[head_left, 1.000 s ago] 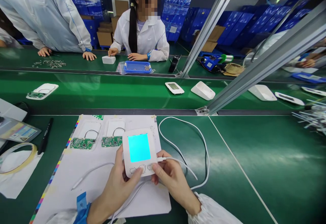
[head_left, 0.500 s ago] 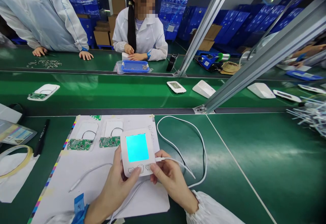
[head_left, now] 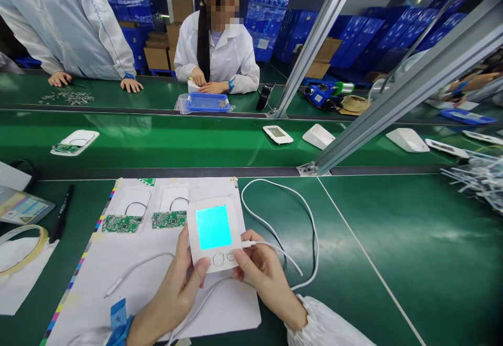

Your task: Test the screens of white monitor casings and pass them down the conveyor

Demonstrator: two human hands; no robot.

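A white square device [head_left: 214, 254] with a lit cyan screen [head_left: 214, 227] is held tilted above a white paper sheet. My left hand [head_left: 178, 278] grips its left edge, the thumb on the lower left corner of the front. On the right edge, my right hand [head_left: 259, 270] is closed around the device, its thumb by the right-hand button. A white cable [head_left: 271, 244] runs from a plug in the device's right side and loops over the table. Behind the device lie two white housings with green circuit boards [head_left: 121, 224] [head_left: 170, 219] wired to them.
Another white cable end [head_left: 129, 275] lies on the paper [head_left: 98, 267]. Tape [head_left: 37, 251] and a black marker [head_left: 63, 212] are at left. Beyond, a green conveyor [head_left: 196, 144] carries white housings [head_left: 278, 134]. A slanted metal post [head_left: 353, 120] rises at right; two co-workers are opposite.
My left thumb has moved from the middle button to the device's lower left corner. The housings on the conveyor have shifted right. Both hands keep hold of the device.
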